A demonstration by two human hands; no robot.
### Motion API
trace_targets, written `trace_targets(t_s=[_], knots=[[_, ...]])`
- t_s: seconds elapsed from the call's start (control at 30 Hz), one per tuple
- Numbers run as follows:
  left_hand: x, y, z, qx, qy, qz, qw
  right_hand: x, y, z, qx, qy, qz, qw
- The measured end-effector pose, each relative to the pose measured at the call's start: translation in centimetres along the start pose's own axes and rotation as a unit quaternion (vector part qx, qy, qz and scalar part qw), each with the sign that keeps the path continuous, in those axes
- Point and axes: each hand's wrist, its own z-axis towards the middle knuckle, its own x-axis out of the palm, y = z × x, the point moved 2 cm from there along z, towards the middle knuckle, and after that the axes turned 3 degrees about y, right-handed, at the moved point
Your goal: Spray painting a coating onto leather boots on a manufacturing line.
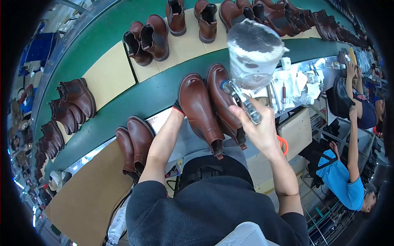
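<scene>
Two brown ankle boots (201, 110) lie side by side in front of me, toes pointing away, at the edge of the green conveyor belt (143, 98). My left hand (177, 109) reaches under the left boot and is mostly hidden behind it; only the wrist and a dark cuff show. My right hand (258, 127) grips the metal handle of a spray gun (246, 104), whose cup (254, 53) is wrapped in stained white cloth and stands above the right boot.
Another brown pair (133, 145) sits on the bench at my left beside a brown cardboard sheet (88, 197). Several more boot pairs ride on tan boards (108, 76) along the curved belt. A cluttered shelf with rags (295, 82) is at right; other workers (344, 180) stand beyond it.
</scene>
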Motion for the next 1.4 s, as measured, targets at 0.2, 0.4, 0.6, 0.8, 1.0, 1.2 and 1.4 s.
trace_targets(t_s=[0.2, 0.4, 0.6, 0.8, 1.0, 1.2, 1.4], knots=[[0.5, -0.1, -0.3, -0.020, -0.057, -0.037, 0.997, -1.3, 0.3, -0.9, 0.063, -0.035, -0.035, 0.997], [1.7, -0.3, 0.2, -0.063, -0.146, -0.028, 0.987, -0.1, 0.3, -1.1, 0.019, 0.001, -0.044, 0.999], [0.4, -0.3, 0.1, -0.056, -0.048, -0.138, 0.988, -0.7, -0.7, -0.7, 0.018, -0.052, -0.049, 0.997], [-3.0, 1.6, -0.1, -0.026, -0.133, -0.028, 0.990, -1.0, -1.2, -2.0, 0.036, -0.091, 0.005, 0.995], [-6.4, 2.1, 0.0, -0.084, -0.265, -0.017, 0.960, -0.3, -2.5, 0.1, 0.091, -0.069, 0.088, 0.990], [-7.3, 2.1, 0.1, -0.038, -0.213, 0.090, 0.972, -1.0, -3.3, -1.7, 0.091, -0.106, 0.098, 0.985], [-8.6, 2.6, -0.7, 0.005, -0.138, 0.221, 0.966, 1.6, 0.3, -2.1, 0.043, 0.051, 0.078, 0.995]])
